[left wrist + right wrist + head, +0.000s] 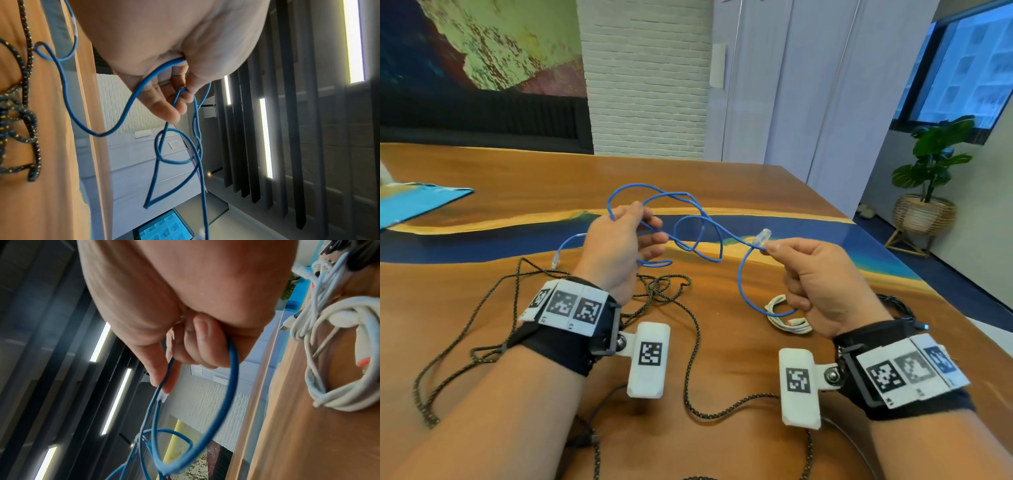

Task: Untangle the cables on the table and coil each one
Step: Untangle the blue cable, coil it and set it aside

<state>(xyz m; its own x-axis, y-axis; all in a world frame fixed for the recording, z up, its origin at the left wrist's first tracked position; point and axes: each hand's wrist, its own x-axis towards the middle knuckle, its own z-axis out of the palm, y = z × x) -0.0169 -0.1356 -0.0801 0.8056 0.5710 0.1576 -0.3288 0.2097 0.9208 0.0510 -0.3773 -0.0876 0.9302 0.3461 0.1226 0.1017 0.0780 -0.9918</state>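
A thin blue network cable (702, 226) hangs tangled in loops above the wooden table (739, 342), held up between both hands. My left hand (619, 240) grips several of its strands (174, 100) in curled fingers. One clear plug (555, 262) trails down to the table on the left. My right hand (815, 277) pinches the cable just behind the other clear plug (763, 237) with thumb and forefinger (158, 369), and a loop (230, 386) runs back under its curled fingers. A black speckled braided cable (690, 359) sprawls loose on the table beneath both wrists.
A coiled white cable (787, 322) with an orange-marked plug lies under my right hand (339, 353). A black cable (904, 308) shows behind the right wrist. A blue folder (417, 204) lies at the far left. The table's right edge (962, 305) is near.
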